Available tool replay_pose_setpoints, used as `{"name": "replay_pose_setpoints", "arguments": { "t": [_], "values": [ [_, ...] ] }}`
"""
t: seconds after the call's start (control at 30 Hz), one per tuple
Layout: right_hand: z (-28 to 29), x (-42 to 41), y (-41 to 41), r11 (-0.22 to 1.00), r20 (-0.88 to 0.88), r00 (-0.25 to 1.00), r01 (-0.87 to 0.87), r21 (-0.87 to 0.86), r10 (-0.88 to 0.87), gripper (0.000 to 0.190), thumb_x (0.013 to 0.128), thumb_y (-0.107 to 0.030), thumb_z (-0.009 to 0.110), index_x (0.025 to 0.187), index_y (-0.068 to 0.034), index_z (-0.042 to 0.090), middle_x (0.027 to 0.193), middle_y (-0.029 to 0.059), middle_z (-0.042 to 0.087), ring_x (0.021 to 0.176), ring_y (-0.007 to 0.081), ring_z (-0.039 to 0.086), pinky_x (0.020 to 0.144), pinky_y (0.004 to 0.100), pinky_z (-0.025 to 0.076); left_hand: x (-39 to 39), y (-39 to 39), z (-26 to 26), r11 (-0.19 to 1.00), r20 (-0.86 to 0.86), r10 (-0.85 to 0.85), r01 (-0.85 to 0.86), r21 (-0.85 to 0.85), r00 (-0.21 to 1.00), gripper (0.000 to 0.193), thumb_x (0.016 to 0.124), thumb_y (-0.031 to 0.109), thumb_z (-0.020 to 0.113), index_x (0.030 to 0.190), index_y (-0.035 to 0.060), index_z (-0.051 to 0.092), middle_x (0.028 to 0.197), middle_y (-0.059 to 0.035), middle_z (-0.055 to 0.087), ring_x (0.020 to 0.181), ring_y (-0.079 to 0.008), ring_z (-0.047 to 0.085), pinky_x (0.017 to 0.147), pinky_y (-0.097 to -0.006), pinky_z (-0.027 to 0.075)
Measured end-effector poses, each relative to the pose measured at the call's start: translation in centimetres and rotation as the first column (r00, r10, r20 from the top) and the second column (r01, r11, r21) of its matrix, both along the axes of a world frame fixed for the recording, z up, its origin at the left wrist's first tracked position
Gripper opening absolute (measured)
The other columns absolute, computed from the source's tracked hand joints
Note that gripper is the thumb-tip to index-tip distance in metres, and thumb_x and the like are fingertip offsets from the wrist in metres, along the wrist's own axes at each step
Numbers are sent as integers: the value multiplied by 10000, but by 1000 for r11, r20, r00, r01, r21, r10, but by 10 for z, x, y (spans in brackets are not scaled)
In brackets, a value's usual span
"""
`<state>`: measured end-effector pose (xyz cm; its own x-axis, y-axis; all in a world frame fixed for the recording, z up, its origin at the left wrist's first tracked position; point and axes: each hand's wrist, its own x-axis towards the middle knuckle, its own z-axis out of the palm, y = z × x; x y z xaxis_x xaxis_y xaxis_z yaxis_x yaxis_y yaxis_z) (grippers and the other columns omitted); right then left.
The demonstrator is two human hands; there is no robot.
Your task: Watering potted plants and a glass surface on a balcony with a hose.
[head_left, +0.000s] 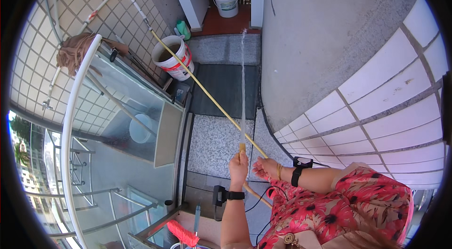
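My left hand (238,168) is closed around the end of a yellow hose (243,147). A thin stream of water (243,83) shoots from it away from me, towards the red-brown floor at the far end. To the right, my right hand (266,168) has its fingers apart, palm partly turned up, beside the hose's long run (212,98). That run crosses the walkway from a white pipe (139,10) on the tiled wall. Whether the right hand touches the hose cannot be told.
A white bucket with dark liquid (173,56) and a green bottle (183,29) stand at the left wall. Another white bucket (226,0) is under a white ledge. Glass panels (123,83) line the left; a tiled wall (381,111) rises right. A red duster (182,233) is low left.
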<state>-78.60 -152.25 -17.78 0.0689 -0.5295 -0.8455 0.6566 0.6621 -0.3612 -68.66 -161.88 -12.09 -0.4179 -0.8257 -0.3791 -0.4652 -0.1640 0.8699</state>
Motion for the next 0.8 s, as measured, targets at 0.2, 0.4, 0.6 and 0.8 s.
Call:
{"name": "replay_pose_setpoints", "arguments": {
  "t": [0.2,0.4,0.6,0.8],
  "values": [
    [-1,3,2,1000,-15,1000,9,1,-9,414,869,-418,365,922,-34,510,797,88,593,639,176,562,583,295,451,13,6,-40,992,156,-128,124,32,980,381,858,334,413,650,32,515,484,-12,450,394,-95,428,354,-257,335],
    [1,1,1,1000,-3,1000,17,-6,-17,394,869,-410,369,899,-44,511,766,76,584,617,169,554,553,286,439,4,8,-25,981,164,-180,166,98,970,378,849,310,414,726,-18,556,607,-186,552,574,-310,554,528,-380,414],
    [3,2,0,1000,-24,1000,4,10,-4,397,867,-417,367,902,-49,512,776,71,589,618,169,555,556,290,439,4,5,-27,994,53,-100,102,-26,994,388,864,316,404,632,24,511,471,-23,442,401,-108,422,371,-272,332],
    [3,-1,0,1000,-22,1000,-3,-4,3,411,867,-427,358,908,-49,513,779,72,594,618,170,560,551,296,442,-3,4,-19,993,4,-96,96,-67,995,397,870,312,401,620,22,503,476,-21,445,414,-108,419,382,-271,330]
  ]
}}
